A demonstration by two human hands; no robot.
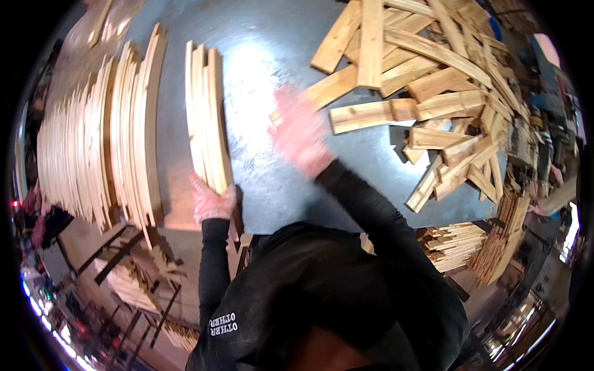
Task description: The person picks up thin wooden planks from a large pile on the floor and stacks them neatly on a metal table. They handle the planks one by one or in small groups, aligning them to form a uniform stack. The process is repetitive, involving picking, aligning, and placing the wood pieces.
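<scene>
At the far left of the frame we see long rows of wooden slats (93, 142) stood on edge on the grey table (272, 55). Just right of them, at centre left, our left hand (212, 203), gloved, is closed around the near end of a small stack of slats (207, 114), steadying it on edge. At centre our right hand (301, 131) hovers over the table, blurred, fingers apparently spread and holding nothing. The loose pile of boards (433, 93) fills the upper right. We judge that we are mid-stacking; the next move calls for gripping one loose board and aligning it flush against the held stack.
</scene>
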